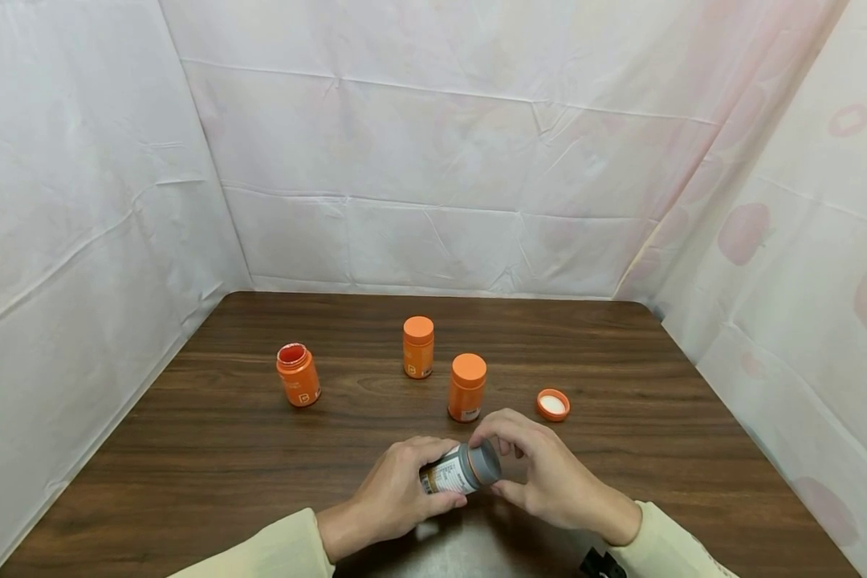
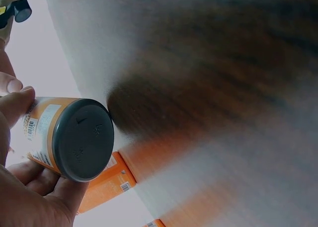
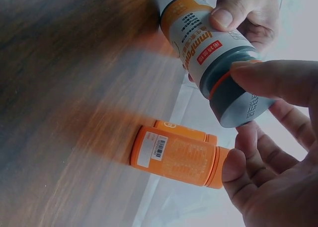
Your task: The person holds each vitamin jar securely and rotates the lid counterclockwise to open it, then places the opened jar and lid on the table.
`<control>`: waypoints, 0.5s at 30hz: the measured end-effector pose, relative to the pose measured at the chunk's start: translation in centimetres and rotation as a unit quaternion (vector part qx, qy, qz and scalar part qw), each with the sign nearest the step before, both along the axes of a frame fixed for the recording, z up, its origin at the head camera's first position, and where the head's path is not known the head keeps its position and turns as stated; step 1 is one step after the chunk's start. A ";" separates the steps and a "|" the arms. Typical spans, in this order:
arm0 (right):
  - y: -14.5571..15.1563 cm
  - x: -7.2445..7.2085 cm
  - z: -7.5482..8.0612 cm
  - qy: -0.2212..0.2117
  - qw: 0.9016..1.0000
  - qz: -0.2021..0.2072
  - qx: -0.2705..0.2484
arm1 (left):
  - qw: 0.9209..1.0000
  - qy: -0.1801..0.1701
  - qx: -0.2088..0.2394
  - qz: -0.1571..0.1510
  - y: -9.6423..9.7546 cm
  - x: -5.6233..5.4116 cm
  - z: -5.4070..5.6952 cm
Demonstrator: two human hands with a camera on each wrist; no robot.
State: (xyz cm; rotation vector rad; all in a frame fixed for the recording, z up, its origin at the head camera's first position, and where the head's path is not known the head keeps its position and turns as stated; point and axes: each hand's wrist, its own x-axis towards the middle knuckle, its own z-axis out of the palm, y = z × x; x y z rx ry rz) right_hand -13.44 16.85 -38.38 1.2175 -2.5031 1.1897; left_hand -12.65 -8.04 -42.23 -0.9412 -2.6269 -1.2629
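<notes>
Grey-capped bottle point(image 1: 448, 474) (one) is held tilted at the near side of one wooden table point(image 1: 209, 457), between two hands: its body is gripped by the left hand point(image 1: 403, 483), and its grey cap point(image 1: 487, 462) is pinched between thumb and fingers by the right hand point(image 1: 549, 474). Beyond it, three upright orange bottles are seen: two capped bottles point(image 1: 467, 395) near each other and one uncapped bottle point(image 1: 299, 383) farther left. One loose orange cap point(image 1: 552, 405), white inside upward, is placed to their right.
</notes>
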 end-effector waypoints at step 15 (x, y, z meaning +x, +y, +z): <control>-0.1 0.4 0.2 -0.008 0.998 -0.057 0.010 | 1.000 0.007 -0.001 0.002 0.0 -0.1 -0.1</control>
